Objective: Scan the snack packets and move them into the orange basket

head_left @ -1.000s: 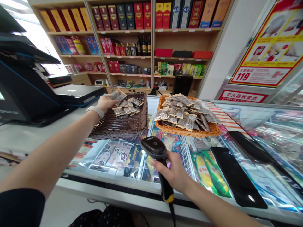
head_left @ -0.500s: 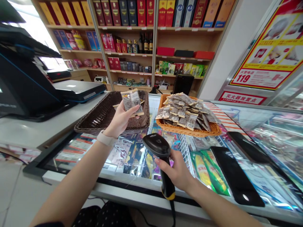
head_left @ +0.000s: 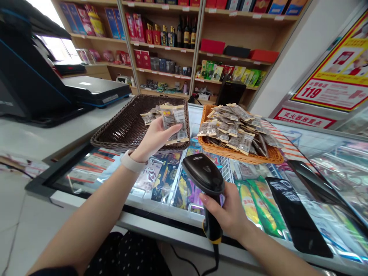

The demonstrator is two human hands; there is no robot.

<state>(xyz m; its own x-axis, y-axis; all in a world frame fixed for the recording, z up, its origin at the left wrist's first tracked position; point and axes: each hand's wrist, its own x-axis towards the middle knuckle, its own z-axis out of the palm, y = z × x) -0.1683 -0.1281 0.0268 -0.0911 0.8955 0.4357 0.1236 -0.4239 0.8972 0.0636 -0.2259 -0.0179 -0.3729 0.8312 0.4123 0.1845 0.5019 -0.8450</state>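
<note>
My left hand [head_left: 158, 137] grips a small clear snack packet [head_left: 174, 122] with tan ends, its thumb across the front. It is over the right side of a dark brown wicker basket [head_left: 115, 128], where a few similar packets [head_left: 151, 115] lie behind the hand. Wrapped in my right hand [head_left: 230, 211] is the handle of a black barcode scanner [head_left: 204, 174] with a yellow band at its base. The scanner's head tilts up and leftward, apart from the packet. An orange wicker basket [head_left: 241, 153] to the right carries a heap of the same packets [head_left: 230, 124].
Beneath both baskets is a glass-topped freezer [head_left: 140, 222] with packaged goods inside. A black panel [head_left: 299, 218] lies on the glass at right. A scale [head_left: 94, 88] stands on the left counter. Shelves [head_left: 169, 48] of boxes and bottles line the back. The scanner's cord [head_left: 216, 257] hangs down.
The view has tipped downward and shifted. My left hand has the packet lower against the dark basket's right side, and more packets show behind it. The scanner appears larger and turned slightly.
</note>
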